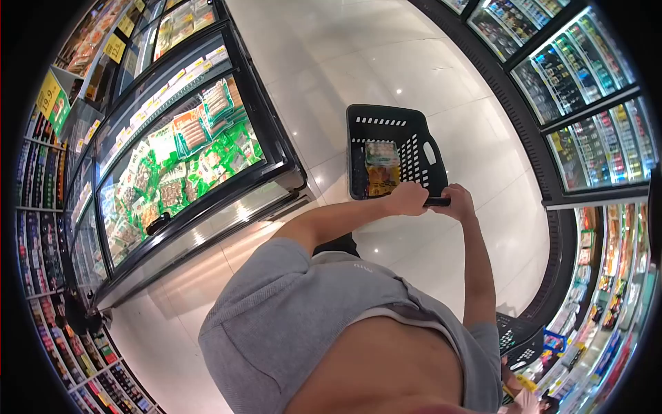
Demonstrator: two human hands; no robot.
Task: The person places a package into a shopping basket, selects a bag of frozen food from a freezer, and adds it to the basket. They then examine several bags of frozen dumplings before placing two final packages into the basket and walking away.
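Note:
A black plastic shopping basket [396, 116] with slotted walls is in front of me, above the pale floor. Inside it lie a clear-topped food tray [381, 152] and a yellow-orange package [383, 181]. My left hand [409, 199] is closed around the dark handle [437, 201] at the basket's near side. Beside it, my right hand [455, 202] is wrapped round the other end of that handle. The knuckles hide most of the grip.
On my left stands a glass-topped freezer [289, 169] with green and white frozen packs [189, 148]. Refrigerated drink cabinets [579, 69] curve along the right. Tiled floor [324, 62] runs between them. At lower right are another black basket [520, 338] and a person [527, 400].

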